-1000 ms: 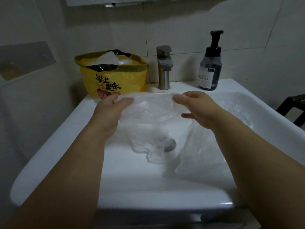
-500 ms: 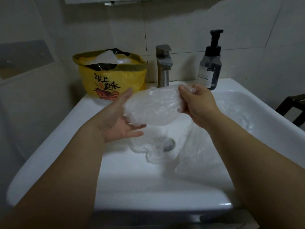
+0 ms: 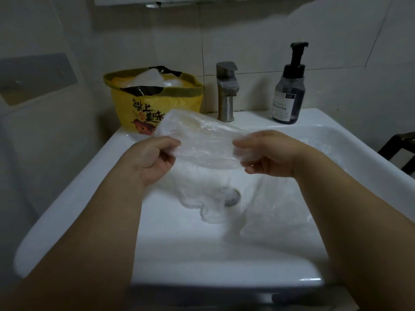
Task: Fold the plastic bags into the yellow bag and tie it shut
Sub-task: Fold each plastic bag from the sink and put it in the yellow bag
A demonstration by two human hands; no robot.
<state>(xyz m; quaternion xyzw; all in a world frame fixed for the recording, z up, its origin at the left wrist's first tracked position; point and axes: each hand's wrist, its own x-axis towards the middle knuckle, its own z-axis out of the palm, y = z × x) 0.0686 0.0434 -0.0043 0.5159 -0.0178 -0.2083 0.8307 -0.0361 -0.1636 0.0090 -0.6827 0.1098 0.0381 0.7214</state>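
A folded clear plastic bag is stretched between my two hands above the white sink basin. My left hand pinches its left end with curled fingers, and my right hand grips its right end. The yellow bag with black lettering stands open on the sink's back left corner, with white and black plastic showing inside it. More clear plastic bags lie crumpled in the basin, over and to the right of the drain.
A steel faucet stands at the back middle of the sink. A dark soap pump bottle sits to its right. A dark chair frame shows at the right edge. Tiled walls close in behind and on the left.
The bag was held wide, then gathered up by my right hand as my left let go. Now both hands hold the folded bag flat, its far edge tilted toward the yellow bag.
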